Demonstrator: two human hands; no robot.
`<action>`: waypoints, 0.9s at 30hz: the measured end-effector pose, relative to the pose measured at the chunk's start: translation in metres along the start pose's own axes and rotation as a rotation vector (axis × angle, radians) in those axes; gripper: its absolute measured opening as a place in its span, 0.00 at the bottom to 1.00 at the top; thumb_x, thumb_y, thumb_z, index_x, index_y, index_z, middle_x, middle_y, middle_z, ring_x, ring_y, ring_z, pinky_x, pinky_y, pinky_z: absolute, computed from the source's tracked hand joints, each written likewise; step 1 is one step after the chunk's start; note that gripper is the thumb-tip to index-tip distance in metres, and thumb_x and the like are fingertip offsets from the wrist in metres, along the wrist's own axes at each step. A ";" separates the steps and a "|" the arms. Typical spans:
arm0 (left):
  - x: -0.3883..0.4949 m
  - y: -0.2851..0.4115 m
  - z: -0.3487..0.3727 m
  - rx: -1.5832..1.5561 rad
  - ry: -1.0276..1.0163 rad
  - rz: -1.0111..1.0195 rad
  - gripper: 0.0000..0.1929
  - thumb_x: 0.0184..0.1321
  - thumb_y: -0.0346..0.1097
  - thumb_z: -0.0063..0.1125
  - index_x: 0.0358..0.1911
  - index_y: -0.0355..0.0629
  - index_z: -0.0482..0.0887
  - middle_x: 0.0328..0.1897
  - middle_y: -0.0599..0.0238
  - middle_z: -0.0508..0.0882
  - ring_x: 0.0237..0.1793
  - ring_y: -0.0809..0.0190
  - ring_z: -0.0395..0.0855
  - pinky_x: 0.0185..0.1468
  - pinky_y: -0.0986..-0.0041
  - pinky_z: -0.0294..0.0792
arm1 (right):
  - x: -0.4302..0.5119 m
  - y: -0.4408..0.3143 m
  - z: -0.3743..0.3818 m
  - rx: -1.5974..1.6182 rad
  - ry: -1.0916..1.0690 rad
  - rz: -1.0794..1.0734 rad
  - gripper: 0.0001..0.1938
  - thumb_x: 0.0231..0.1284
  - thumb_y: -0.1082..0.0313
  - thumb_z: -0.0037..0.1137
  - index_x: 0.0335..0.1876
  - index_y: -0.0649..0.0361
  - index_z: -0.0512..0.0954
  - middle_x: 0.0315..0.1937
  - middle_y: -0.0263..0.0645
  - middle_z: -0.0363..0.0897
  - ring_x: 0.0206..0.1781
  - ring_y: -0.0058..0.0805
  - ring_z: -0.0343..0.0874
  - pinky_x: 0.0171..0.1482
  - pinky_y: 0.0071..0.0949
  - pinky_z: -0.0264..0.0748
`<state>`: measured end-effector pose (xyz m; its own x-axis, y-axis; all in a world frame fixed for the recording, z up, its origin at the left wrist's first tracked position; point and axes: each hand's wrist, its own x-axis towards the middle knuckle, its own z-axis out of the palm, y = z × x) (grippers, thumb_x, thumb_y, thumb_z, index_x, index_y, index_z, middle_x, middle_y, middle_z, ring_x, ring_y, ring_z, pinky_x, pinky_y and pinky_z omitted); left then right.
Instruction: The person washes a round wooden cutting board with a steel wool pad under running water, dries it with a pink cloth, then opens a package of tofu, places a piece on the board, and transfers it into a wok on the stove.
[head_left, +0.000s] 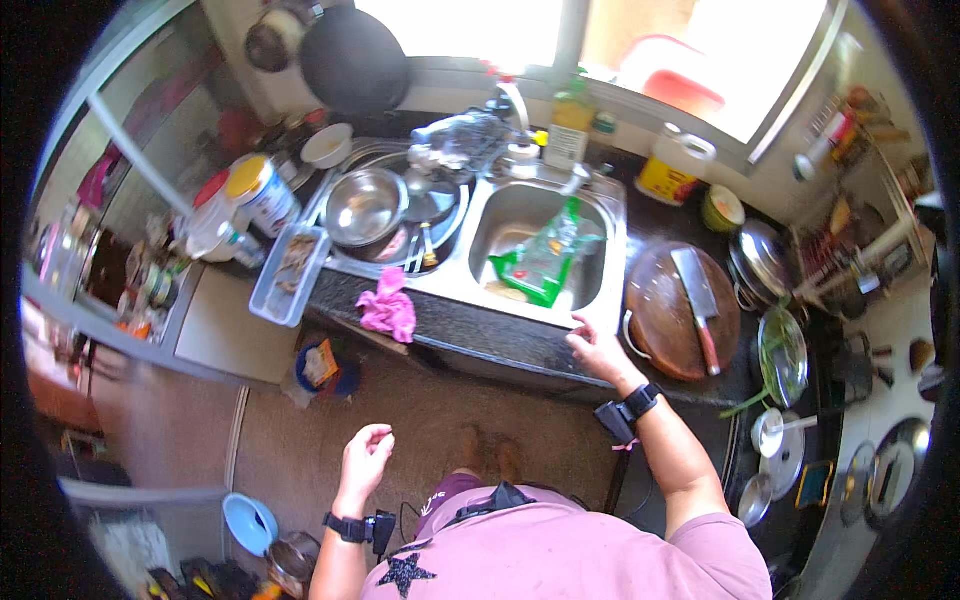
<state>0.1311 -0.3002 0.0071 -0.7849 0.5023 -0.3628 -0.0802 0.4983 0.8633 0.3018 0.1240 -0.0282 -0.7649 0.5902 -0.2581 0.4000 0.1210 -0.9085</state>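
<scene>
My right hand (598, 351) is over the front edge of the granite counter (480, 322), just below the sink's corner. Its fingers are partly bent and apart, holding nothing. In the steel sink basin (600, 270) lies a green and clear plastic bag (544, 262). Right of this hand, a cleaver (694, 285) with a wooden handle rests on a round wooden chopping board (652, 307). My left hand (367, 454) hangs in the air over the floor, loosely curled, with nothing visible in it. A wristband with a black device is on each wrist.
A pink cloth (388, 307) drapes over the counter's front edge. Beside it, a clear plastic container (289, 277) holds brownish pieces. A steel bowl (365, 206) stands on the drainboard. A colander with green stalks (782, 352) sits at right. A blue bin (326, 367) stands below.
</scene>
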 end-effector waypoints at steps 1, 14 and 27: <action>0.004 -0.001 -0.001 -0.008 0.014 0.016 0.12 0.64 0.35 0.60 0.49 0.41 0.81 0.36 0.73 0.83 0.31 0.75 0.78 0.33 0.83 0.70 | 0.013 -0.004 0.001 -0.014 0.012 0.022 0.31 0.63 0.61 0.59 0.69 0.62 0.64 0.36 0.36 0.79 0.31 0.20 0.76 0.34 0.22 0.76; 0.072 0.025 -0.015 -0.192 0.093 -0.011 0.10 0.65 0.34 0.60 0.48 0.40 0.82 0.37 0.72 0.83 0.33 0.74 0.78 0.37 0.81 0.72 | 0.106 -0.024 -0.045 -0.005 0.217 0.181 0.46 0.57 0.64 0.60 0.78 0.54 0.43 0.40 0.43 0.80 0.27 0.23 0.78 0.26 0.24 0.77; 0.009 0.058 0.053 -0.152 0.351 -0.272 0.09 0.66 0.34 0.58 0.46 0.42 0.81 0.35 0.75 0.81 0.31 0.76 0.76 0.32 0.84 0.69 | 0.227 0.048 -0.065 -0.460 0.171 -0.063 0.24 0.54 0.64 0.62 0.57 0.63 0.75 0.47 0.56 0.81 0.45 0.51 0.82 0.53 0.41 0.76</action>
<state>0.1522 -0.2293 0.0349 -0.8810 0.0856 -0.4653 -0.3806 0.4561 0.8044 0.1806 0.3158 -0.1090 -0.7164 0.6883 -0.1142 0.5662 0.4779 -0.6716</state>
